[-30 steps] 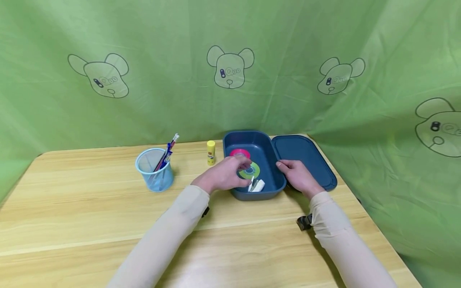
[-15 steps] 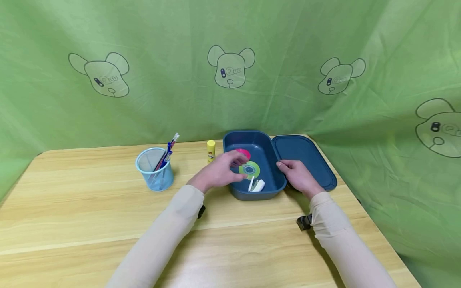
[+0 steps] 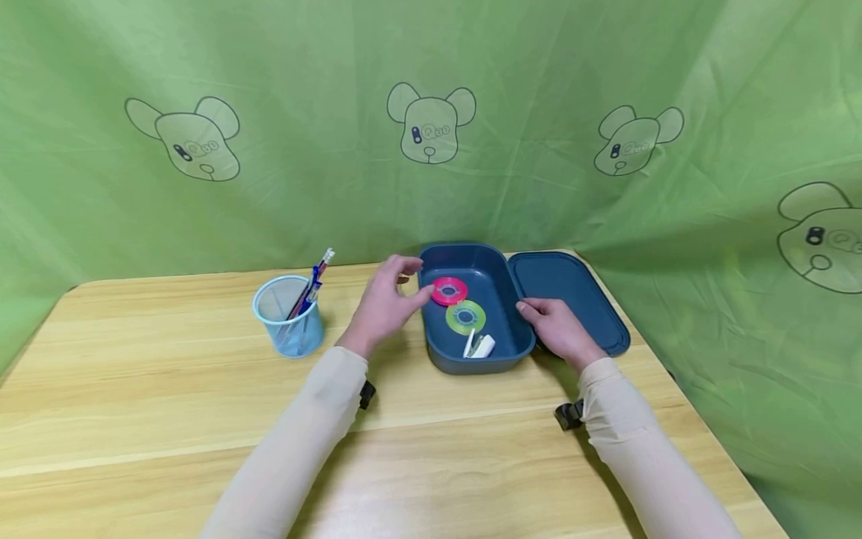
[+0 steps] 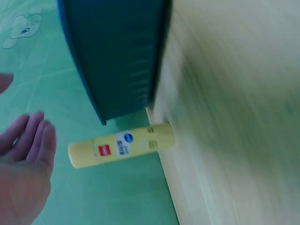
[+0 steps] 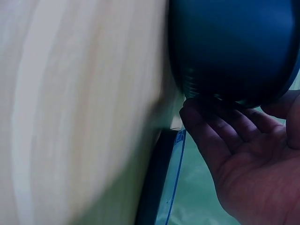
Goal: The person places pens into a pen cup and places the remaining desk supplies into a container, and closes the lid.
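Note:
In the head view, my left hand [image 3: 385, 305] hovers just left of the blue box [image 3: 480, 366], holding nothing, thumb and fingers apart. A yellow glue stick [image 4: 123, 145] stands upright on the table close to that hand in the left wrist view; in the head view the hand hides it. My right hand [image 3: 557, 329] holds the box's right rim, thumb on top and fingers [image 5: 234, 129] against the outer wall. Inside the box lie a pink round reel [image 3: 448, 291], a green round reel [image 3: 465, 317] and a small white stapler [image 3: 481, 346].
The dark blue lid [image 3: 572, 296] lies flat to the right of the box. Further left stands a light blue mesh pen cup [image 3: 289, 322] with pens and pencils. A green curtain [image 3: 323, 187] hangs behind the wooden table [image 3: 168, 389].
My left hand has moved left from above the box to beside it, over the glue stick's place, uncovering both reels. My right hand has stayed on the rim.

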The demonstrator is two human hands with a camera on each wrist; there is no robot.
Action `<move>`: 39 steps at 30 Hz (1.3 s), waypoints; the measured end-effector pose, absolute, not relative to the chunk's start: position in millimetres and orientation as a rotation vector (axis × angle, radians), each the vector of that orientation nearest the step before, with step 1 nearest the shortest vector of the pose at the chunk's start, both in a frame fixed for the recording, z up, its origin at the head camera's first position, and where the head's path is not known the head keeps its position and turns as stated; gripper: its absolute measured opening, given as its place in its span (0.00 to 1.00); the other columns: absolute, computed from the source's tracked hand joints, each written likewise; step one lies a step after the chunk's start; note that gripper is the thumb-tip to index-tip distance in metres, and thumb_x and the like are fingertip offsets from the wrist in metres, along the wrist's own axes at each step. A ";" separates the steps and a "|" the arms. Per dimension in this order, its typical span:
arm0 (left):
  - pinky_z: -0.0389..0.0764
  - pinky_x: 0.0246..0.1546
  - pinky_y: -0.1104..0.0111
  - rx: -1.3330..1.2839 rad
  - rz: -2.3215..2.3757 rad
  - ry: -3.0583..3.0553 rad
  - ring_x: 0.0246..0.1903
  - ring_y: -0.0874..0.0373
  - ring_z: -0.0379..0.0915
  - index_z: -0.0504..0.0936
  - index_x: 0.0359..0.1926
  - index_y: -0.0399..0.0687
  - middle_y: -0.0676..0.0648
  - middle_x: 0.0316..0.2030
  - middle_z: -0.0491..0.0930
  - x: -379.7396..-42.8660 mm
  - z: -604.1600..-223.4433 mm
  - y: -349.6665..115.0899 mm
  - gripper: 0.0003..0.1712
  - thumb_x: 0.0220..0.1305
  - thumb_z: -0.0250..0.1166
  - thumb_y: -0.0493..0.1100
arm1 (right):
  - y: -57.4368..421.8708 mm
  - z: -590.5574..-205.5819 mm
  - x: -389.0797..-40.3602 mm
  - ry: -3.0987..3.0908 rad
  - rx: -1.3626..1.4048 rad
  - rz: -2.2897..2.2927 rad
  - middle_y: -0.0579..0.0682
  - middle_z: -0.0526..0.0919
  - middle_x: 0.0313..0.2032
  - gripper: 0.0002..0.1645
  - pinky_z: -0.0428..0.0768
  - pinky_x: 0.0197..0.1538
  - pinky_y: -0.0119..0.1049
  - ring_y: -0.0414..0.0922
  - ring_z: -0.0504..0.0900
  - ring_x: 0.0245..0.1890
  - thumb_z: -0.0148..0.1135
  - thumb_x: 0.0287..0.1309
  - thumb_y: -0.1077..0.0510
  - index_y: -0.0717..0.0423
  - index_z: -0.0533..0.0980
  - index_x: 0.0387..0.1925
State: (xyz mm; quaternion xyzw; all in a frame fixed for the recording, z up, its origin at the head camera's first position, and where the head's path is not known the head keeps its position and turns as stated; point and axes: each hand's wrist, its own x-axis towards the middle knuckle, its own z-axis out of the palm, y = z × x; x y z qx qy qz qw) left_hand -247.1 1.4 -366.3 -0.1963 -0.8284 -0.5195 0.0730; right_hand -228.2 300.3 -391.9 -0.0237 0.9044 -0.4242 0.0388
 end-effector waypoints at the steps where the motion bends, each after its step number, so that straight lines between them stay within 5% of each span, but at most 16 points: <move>1: 0.74 0.58 0.59 -0.559 -1.555 -2.464 0.54 0.48 0.70 0.75 0.58 0.39 0.45 0.52 0.74 -247.8 -367.6 0.5 0.24 0.63 0.69 0.41 | 300.4 -391.8 -228.1 2.771 -0.072 -1.302 0.68 0.71 0.61 0.28 0.60 0.69 0.52 0.60 0.64 0.66 0.48 0.74 0.52 0.72 0.69 0.63; 12: 0.71 0.59 0.66 -0.358 -1.519 -2.251 0.54 0.50 0.68 0.74 0.56 0.34 0.38 0.53 0.74 -259.0 -380.9 -12.9 0.24 0.61 0.69 0.36 | 300.9 -392.4 -227.6 2.765 -0.057 -1.306 0.67 0.71 0.62 0.29 0.60 0.69 0.52 0.60 0.63 0.67 0.48 0.74 0.51 0.71 0.69 0.64; 21: 0.70 0.61 0.60 -0.195 -1.686 -2.391 0.57 0.44 0.68 0.71 0.61 0.35 0.41 0.56 0.72 -273.4 -389.2 -22.5 0.29 0.61 0.70 0.40 | 300.8 -391.5 -227.3 2.756 -0.044 -1.300 0.67 0.70 0.63 0.30 0.59 0.70 0.52 0.60 0.62 0.67 0.48 0.75 0.50 0.71 0.68 0.65; 28: 0.69 0.62 0.64 -0.198 -1.784 -2.503 0.58 0.45 0.68 0.70 0.62 0.32 0.39 0.56 0.72 -282.3 -395.4 -28.7 0.31 0.60 0.70 0.37 | 300.0 -390.6 -227.0 2.758 -0.048 -1.306 0.67 0.70 0.63 0.29 0.60 0.70 0.52 0.60 0.63 0.67 0.48 0.75 0.51 0.71 0.68 0.64; 39: 0.75 0.55 0.61 -0.209 -1.741 -2.671 0.50 0.47 0.72 0.70 0.63 0.30 0.38 0.50 0.76 -290.1 -397.9 -24.3 0.32 0.61 0.70 0.38 | 300.1 -390.5 -226.8 2.739 -0.041 -1.326 0.67 0.69 0.63 0.29 0.59 0.70 0.52 0.59 0.62 0.67 0.48 0.75 0.52 0.71 0.68 0.65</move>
